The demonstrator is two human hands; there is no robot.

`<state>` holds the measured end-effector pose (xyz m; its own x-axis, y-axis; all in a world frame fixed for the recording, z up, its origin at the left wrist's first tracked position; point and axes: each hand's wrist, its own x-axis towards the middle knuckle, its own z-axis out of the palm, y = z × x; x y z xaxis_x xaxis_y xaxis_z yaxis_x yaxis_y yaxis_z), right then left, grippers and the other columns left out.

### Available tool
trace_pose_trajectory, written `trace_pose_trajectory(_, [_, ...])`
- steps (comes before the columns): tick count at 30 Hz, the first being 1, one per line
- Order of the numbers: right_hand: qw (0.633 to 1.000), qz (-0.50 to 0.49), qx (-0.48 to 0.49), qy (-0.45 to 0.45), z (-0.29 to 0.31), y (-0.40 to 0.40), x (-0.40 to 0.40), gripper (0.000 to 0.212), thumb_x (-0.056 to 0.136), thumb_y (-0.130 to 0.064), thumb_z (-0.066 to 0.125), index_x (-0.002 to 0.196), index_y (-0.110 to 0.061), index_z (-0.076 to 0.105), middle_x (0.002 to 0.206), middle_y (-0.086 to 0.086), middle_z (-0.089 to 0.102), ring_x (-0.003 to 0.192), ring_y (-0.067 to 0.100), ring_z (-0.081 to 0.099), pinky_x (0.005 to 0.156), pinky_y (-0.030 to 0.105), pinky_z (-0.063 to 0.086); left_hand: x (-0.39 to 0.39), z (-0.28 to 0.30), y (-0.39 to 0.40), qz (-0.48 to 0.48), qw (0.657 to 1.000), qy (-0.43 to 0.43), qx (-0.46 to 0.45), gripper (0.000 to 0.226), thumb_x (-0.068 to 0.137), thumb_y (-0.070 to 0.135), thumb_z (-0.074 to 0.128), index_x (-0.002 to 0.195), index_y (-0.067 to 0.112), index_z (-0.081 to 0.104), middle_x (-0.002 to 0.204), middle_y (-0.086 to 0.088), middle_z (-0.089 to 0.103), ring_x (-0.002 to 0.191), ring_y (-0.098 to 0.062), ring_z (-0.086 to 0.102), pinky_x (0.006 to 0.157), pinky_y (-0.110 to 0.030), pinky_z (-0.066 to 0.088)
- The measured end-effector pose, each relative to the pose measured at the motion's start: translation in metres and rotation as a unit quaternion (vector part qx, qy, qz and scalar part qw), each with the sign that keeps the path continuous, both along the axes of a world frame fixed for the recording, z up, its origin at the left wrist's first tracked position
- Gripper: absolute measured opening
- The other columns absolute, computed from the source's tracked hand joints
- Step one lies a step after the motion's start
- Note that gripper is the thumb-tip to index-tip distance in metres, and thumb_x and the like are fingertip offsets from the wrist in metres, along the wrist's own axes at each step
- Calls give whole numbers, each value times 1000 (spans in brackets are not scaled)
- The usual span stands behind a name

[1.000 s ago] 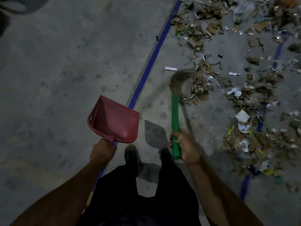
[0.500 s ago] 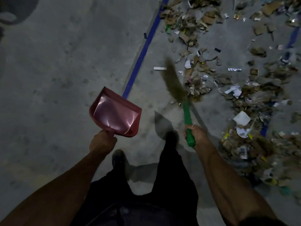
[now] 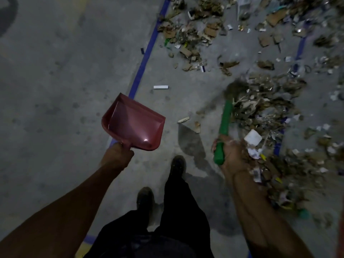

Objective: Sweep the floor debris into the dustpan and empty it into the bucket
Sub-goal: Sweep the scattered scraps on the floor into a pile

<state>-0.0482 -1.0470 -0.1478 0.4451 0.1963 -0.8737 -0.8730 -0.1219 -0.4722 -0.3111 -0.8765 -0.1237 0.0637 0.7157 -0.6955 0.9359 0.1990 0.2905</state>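
Red plastic dustpan (image 3: 133, 123), light and stiff, hangs empty off the floor in your left hand (image 3: 117, 157) curled round its handle, while your right hand (image 3: 229, 153) grips the green broom (image 3: 224, 127) against loose, light paper-and-cardboard debris (image 3: 260, 108) at right.

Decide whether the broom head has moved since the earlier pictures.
Yes. The broom head has swung right, away from the white strip on the floor and into the debris pile.
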Motion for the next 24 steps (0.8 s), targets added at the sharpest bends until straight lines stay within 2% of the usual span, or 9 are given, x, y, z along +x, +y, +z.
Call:
trace_pose_trajectory(5, [994,95,-56,-4,37,-14,-96,13,90,4,54,81,-5,57,54,12,49,30,16,43,32,17,35,-14,9,-8,-11,1000,2,0,11,80,15,57,74,7,59,64,-12,61,52,-26,59,46,-21,41])
trace_pose_trajectory(9, [982,142,-74,98,40,-28,-131,15,91,2,54,77,-4,55,58,14,49,29,16,43,32,16,35,-34,11,-20,-21,1000,-8,3,10,80,14,58,79,5,61,63,-12,62,51,-26,60,44,-22,42])
trace_pose_trajectory(12, [971,139,-102,168,31,-39,-124,31,97,-5,48,66,-2,47,43,11,48,23,13,40,28,13,30,-50,12,-28,-20,1000,-10,-11,10,80,11,57,78,2,61,62,-15,62,48,-25,56,40,-20,37])
trace_pose_trajectory(14, [975,117,-130,135,21,-48,-109,32,97,-3,45,65,-2,46,34,8,46,22,14,41,27,13,30,-62,12,-33,-13,1000,-13,-20,11,80,12,56,76,2,60,61,-16,62,46,-24,54,40,-19,37])
trace_pose_trajectory(16, [984,92,-142,63,14,-54,-92,26,96,-2,48,70,-4,48,37,6,49,26,13,46,30,15,35,-74,11,-37,-6,1000,-14,-21,12,80,15,57,75,4,60,60,-15,62,45,-24,55,42,-20,39])
trace_pose_trajectory(18, [991,23,-132,17,8,-53,-79,25,95,0,50,71,-6,45,38,6,46,25,13,44,30,15,35,-87,9,-40,-2,1000,-15,-23,12,79,16,58,76,5,59,61,-16,63,48,-26,57,45,-21,41])
trace_pose_trajectory(20, [992,-17,-120,-25,7,-48,-73,24,93,4,51,72,-6,45,51,9,44,25,13,43,31,16,36,-99,8,-41,3,1000,-15,-23,11,79,16,58,77,5,60,63,-16,63,50,-27,58,47,-22,43])
trace_pose_trajectory(22, [993,7,-105,-52,16,-41,-82,20,92,5,50,75,-4,47,59,9,42,29,14,45,33,18,37,-108,7,-42,9,1000,-12,-24,12,80,17,59,78,5,60,62,-16,63,50,-28,59,47,-23,43])
trace_pose_trajectory(24, [990,71,-92,-83,23,-36,-103,13,92,5,50,80,-1,51,58,11,43,31,14,45,34,19,37,-115,5,-43,19,999,-9,-30,12,80,16,59,79,4,59,63,-16,63,50,-27,58,45,-22,42])
